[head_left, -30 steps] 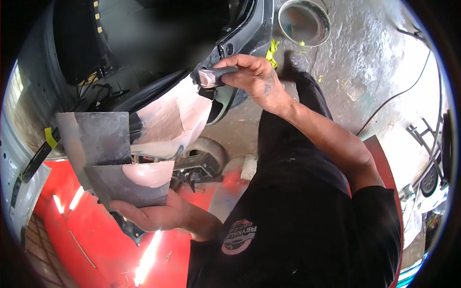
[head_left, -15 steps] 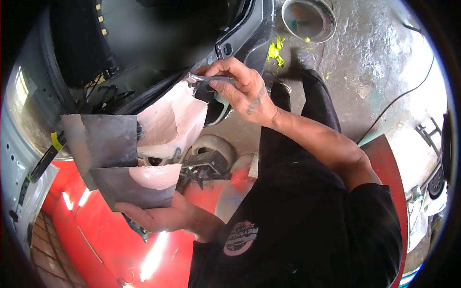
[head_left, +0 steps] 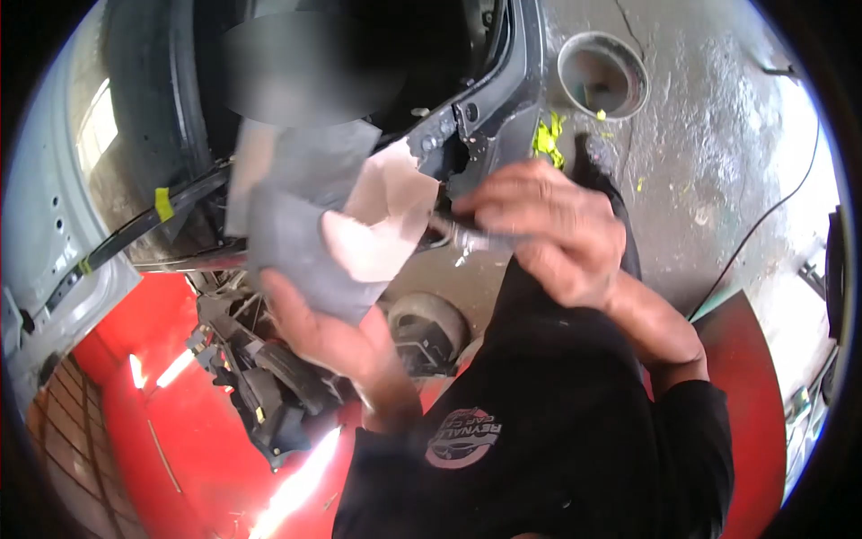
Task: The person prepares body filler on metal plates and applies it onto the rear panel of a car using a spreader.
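Note:
My left hand [head_left: 337,337] grips the lower edge of a grey mixing board [head_left: 292,247], tilted in front of the car. A smooth lump of pink body filler [head_left: 364,250] lies on the board's right side. Behind it, pink filler coats part of the car panel [head_left: 395,180]. A second grey flat piece [head_left: 314,166] shows above the board; whether it joins the board I cannot tell. My right hand [head_left: 548,229] is closed around a thin grey spreader [head_left: 480,241], blurred by motion. The spreader's tip is near the right edge of the pink area; contact is unclear.
The dark car body [head_left: 431,135] fills the upper left. A round bucket [head_left: 602,76] stands on the concrete floor, with yellow scraps [head_left: 548,139] nearby. Black car parts [head_left: 269,386] and a tyre [head_left: 431,314] lie below the panel. A red panel [head_left: 745,404] curves at right.
My right hand has moved right and down, taking the spreader off the panel's upper edge. My left hand has raised the board up and right, closer to the spreader. The view has shifted too.

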`<state>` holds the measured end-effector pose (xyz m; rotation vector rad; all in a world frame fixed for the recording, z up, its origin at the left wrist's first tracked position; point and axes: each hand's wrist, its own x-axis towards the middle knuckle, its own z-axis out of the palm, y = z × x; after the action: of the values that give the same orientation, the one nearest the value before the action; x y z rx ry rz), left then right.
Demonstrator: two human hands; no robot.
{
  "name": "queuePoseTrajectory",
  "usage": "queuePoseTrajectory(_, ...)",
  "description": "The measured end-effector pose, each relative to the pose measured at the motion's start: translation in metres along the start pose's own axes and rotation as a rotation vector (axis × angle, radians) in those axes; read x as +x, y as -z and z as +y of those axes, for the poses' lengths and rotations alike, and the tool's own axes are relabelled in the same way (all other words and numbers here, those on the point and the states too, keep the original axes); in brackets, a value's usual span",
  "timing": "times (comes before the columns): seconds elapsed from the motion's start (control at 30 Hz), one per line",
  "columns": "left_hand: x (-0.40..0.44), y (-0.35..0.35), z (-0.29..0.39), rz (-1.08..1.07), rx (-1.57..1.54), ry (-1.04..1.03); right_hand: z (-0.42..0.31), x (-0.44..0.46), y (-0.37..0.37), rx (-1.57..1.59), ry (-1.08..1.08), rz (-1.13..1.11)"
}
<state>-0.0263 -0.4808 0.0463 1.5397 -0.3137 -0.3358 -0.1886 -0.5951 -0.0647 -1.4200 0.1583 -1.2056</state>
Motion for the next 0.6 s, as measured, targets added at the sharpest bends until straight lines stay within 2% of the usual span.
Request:
queuePoseTrajectory(0.03, 0.0, 0.0, -0.001, -0.038, -0.067, 0.061, -0.007, 0.005, -0.002, -0.082, 0.112, -0.029)
queuePoseTrajectory(0.1, -0.003, -0.001, -0.002, -0.118, -0.191, 0.189, -0.028, 0.01, -0.013, -0.193, 0.152, -0.016)
queuePoseTrajectory(0.27, -0.015, -0.014, 0.003, -0.163, -0.251, 0.186, -0.044, 0.008, -0.021, -0.471, 0.222, -0.083)
queuePoseTrajectory(0.43, -0.022, -0.012, 0.006, -0.151, -0.165, 0.177, -0.04, 0.004, -0.018, -0.549, 0.236, -0.05)
queuePoseTrajectory(0.6, -0.02, -0.003, -0.004, -0.098, -0.14, 0.158, -0.019, -0.005, -0.012, -0.501, 0.144, -0.13)
